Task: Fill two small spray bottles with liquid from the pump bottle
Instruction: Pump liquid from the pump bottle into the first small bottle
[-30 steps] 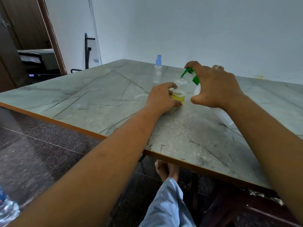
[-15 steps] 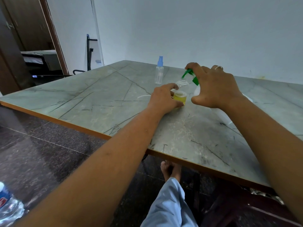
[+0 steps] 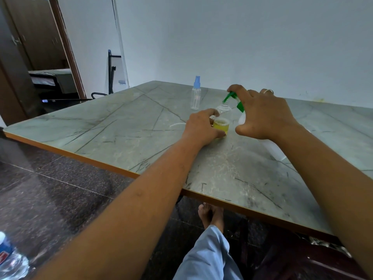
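My left hand (image 3: 201,128) grips a small clear cup (image 3: 221,127) of yellow liquid standing on the table. Just behind the cup an uncapped small clear bottle (image 3: 224,108) shows only its threaded neck. My right hand (image 3: 262,116) arches over the pump bottle (image 3: 241,118), its index finger curled on the green pump head (image 3: 232,97), whose spout points down toward the open neck. The white body is mostly hidden by that hand. A second small spray bottle (image 3: 195,94) with a blue cap stands upright farther back.
A thin white tube (image 3: 177,124) lies on the marble-patterned table (image 3: 121,130) left of my left hand. The orange-trimmed table edge (image 3: 80,156) runs diagonally near me. A plastic water bottle (image 3: 10,259) lies on the floor at the lower left. A white wall stands behind the table.
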Motion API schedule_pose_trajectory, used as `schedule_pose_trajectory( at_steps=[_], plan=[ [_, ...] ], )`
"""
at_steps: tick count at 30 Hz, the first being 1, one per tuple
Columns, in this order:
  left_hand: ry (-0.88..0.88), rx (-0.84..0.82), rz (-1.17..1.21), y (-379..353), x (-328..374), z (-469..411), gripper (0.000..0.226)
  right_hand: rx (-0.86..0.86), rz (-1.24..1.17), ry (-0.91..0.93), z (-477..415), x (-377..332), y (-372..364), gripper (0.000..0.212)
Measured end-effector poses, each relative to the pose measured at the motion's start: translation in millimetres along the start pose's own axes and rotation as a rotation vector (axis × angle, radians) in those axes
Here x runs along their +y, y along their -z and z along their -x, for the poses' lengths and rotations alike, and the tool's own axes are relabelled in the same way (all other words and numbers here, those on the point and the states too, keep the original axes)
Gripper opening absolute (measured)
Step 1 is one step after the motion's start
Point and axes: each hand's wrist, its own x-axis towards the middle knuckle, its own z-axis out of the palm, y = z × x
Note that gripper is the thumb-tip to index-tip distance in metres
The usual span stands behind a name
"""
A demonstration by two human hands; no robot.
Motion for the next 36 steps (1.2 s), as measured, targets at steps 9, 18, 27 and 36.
schedule_pose_trajectory(
  at_steps=[9, 18, 27, 36],
  plan=[
    [-0.008, -0.004, -0.005, 1.5, 1.6, 2.3, 0.058, 0.025, -0.028, -0.01, -3.9, -3.3, -0.6, 0.076],
    [0.01, -0.009, 0.02, 0.6, 0.4, 1.0, 0.057, -0.01, 0.001, -0.006, 0.4, 0.3, -0.5, 0.096],
    [0.009, -0.005, 0.002, -0.3, 0.5, 1.3, 0.058, -0.009, -0.027, -0.017, 2.1, -1.1, 1.6, 0.088],
    [0.003, -0.003, 0.004, 0.1, 0.4, 1.7, 0.058, 0.008, -0.035, -0.027, -2.6, -1.9, -1.4, 0.075]
  ],
)
